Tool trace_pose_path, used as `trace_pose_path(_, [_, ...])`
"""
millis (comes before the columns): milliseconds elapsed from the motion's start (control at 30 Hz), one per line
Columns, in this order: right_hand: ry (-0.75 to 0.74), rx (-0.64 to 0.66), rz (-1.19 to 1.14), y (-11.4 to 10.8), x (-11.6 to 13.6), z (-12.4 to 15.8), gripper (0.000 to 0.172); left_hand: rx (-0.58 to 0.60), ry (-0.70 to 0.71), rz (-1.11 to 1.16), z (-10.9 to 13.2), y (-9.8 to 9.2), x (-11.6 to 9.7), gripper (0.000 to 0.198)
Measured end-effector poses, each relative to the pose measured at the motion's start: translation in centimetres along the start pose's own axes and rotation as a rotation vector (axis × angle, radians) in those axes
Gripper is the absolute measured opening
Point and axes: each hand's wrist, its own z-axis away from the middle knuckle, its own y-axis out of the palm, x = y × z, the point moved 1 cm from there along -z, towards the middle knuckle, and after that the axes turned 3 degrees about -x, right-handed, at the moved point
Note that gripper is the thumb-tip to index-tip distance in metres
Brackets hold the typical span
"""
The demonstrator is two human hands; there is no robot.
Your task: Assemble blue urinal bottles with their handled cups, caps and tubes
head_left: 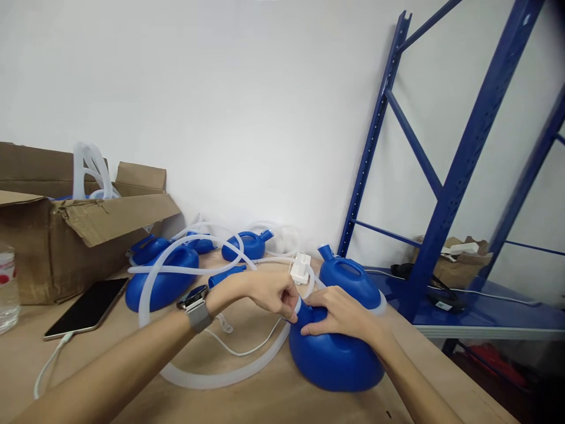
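A blue plastic urinal bottle lies at the front of the wooden table, its neck pointing up and left. My right hand is wrapped over its top by the handle, fingers closed around it. At the mouth, my left hand pinches the white cap; the fingertips partly cover it. A clear hose curves in a big loop under my left forearm, and where its ends join cannot be made out. Just behind, another blue urinal bottle stands close to my right hand.
More blue bottles with tangled hoses lie at the left and back. An open cardboard box, a phone on a cable and a water bottle sit left. A white power strip is behind my hands. Blue shelving rises right.
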Motion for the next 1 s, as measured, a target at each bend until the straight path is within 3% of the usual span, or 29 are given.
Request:
trace_pose_path(233, [-0.006,-0.037,-0.014,0.6,-0.4,0.0,0.052,-0.271,-0.027,0.023,0.6,2.4,0.4,0.038])
trace_pose_path(300, [-0.02,-0.034,-0.015,0.6,-0.5,0.0,0.052,-0.269,-0.034,0.027,0.5,2.4,0.4,0.038])
trace_pose_path(533, [-0.108,-0.018,0.034,0.4,-0.7,-0.3,0.051,-0.098,-0.039,0.207,-0.5,1.1,0.8,0.036])
trace_pose_path(600, [-0.113,-0.016,0.034,0.4,-0.9,-0.4,0.049,-0.154,-0.015,0.331,0.0,0.1,0.8,0.038])
trace_pose_path(700, [-0.086,0.003,0.03,0.3,-1.6,-0.5,0.045,-0.289,-0.024,0.447,2.2,-2.3,0.9,0.045])
trace_pose_path(767, [-0.071,0.01,0.043,0.2,-1.9,-0.6,0.043,-0.159,-0.116,0.323,4.4,-3.7,1.3,0.04])
trace_pose_path(833, [-0.061,0.009,0.057,0.2,-2.1,-0.6,0.044,-0.111,-0.235,0.152,6.6,-4.3,2.4,0.033])
trace_pose_path(900, [-0.033,0.004,0.057,0.2,-2.5,-0.6,0.045,-0.119,-0.314,0.008,8.4,-3.7,4.3,0.025])
trace_pose_path(1000, [0.049,-0.009,0.047,0.1,-3.8,-0.4,0.045,-0.286,-0.349,-0.134,10.1,-1.3,7.9,0.024])
